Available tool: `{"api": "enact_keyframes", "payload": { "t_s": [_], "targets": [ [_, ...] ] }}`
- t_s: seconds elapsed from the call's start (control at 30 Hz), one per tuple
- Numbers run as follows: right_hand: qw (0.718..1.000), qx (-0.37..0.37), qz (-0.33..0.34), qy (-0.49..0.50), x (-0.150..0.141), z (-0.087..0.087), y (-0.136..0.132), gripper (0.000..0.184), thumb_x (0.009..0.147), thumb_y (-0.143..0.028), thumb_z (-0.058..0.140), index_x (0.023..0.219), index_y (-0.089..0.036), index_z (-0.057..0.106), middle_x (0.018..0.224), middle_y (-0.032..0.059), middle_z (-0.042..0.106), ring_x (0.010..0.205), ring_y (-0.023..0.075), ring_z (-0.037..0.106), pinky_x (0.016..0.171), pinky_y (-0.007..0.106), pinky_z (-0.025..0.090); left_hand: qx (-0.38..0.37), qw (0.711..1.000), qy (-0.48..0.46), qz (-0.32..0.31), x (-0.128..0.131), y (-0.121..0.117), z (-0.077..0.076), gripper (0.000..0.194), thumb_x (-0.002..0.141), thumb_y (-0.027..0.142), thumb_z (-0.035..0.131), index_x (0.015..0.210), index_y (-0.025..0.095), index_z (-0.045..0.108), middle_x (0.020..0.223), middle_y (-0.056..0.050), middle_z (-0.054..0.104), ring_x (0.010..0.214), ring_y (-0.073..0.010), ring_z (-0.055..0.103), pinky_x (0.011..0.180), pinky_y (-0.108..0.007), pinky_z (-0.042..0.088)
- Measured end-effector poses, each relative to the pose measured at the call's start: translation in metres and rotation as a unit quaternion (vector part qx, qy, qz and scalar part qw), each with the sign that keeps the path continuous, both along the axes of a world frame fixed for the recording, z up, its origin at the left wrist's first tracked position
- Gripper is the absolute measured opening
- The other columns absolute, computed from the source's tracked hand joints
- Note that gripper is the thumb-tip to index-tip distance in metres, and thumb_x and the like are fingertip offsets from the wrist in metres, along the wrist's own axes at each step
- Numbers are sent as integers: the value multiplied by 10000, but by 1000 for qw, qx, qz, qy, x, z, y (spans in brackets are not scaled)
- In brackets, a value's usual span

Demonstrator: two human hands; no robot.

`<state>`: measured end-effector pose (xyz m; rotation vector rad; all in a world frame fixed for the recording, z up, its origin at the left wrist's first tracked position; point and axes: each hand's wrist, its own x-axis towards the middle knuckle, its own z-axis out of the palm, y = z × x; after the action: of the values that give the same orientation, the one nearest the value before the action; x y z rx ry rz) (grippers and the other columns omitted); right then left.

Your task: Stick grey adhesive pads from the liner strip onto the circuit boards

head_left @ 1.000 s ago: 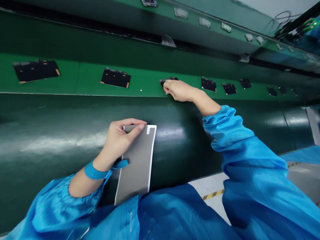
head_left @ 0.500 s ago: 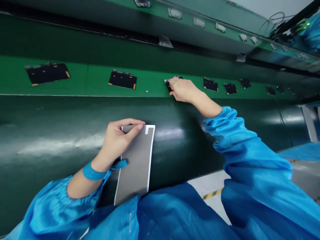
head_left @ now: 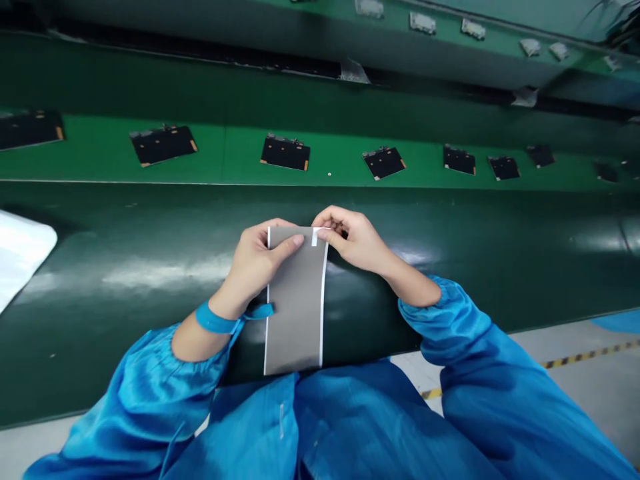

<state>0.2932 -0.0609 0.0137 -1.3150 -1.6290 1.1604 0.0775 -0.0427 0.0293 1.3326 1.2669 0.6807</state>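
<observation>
A long grey sheet with white edges (head_left: pixel 296 300) lies upright in view in front of my body. My left hand (head_left: pixel 263 257) grips its upper left part, thumb on the face and fingers behind. At the upper right corner, beside a small white strip (head_left: pixel 315 237), my right hand (head_left: pixel 353 237) pinches the sheet between thumb and fingers. The fingertips behind the sheet are hidden. Beyond the hands, a flat black panel with small orange patches (head_left: pixel 384 163) rests on the green strip, apart from my right hand.
More black panels, such as one panel (head_left: pixel 286 153), lie in a row along the bright green strip (head_left: pixel 225 160). Small pale parts (head_left: pixel 423 23) sit on the upper shelf. A white sheet (head_left: pixel 23 253) is on the dark green worktop (head_left: pixel 150 247) at the left.
My right hand has left the black panel on the green strip and come back to the grey sheet's upper right corner. The view has shifted left.
</observation>
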Motion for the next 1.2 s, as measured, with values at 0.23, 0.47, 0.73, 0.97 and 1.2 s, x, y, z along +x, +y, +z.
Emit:
{"api": "enact_keyframes", "payload": {
  "t_s": [0.23,0.47,0.73,0.97,1.2],
  "targets": [
    [993,97,-12,-70,1,11,-5,116,1025,-342,618,974,-242,650,840,15,640,714,175,553,698,339,466,62,998,16,0,-1,0,4,343,855,514,786,979,195,794,864,-35,759,744,-182,635,667,-277,491],
    [914,379,-54,-132,0,-1,-6,157,1089,-305,583,1146,-229,708,980,77,683,878,212,635,755,369,505,79,996,-36,15,-3,0,5,494,902,645,751,1093,193,814,875,-49,769,722,-172,634,642,-262,493],
    [975,211,-66,-10,-9,7,-14,223,1086,-334,594,909,-201,624,784,0,607,654,128,528,605,289,425,147,989,-15,5,-1,-5,5,278,925,476,791,1056,242,863,1135,-75,839,995,-239,769,850,-312,602],
    [956,272,-39,-108,-10,11,-15,138,1061,-258,566,962,-205,647,944,59,636,894,201,601,792,362,493,138,990,38,11,-1,-8,4,203,893,409,799,894,221,875,869,-38,836,747,-194,730,657,-273,555],
    [912,303,-23,-276,-10,1,-19,192,1095,-233,524,936,-223,631,972,82,623,926,241,571,777,389,456,121,991,55,15,5,-9,0,154,891,350,789,837,220,851,833,-37,819,740,-196,730,630,-274,552]
  ]
}}
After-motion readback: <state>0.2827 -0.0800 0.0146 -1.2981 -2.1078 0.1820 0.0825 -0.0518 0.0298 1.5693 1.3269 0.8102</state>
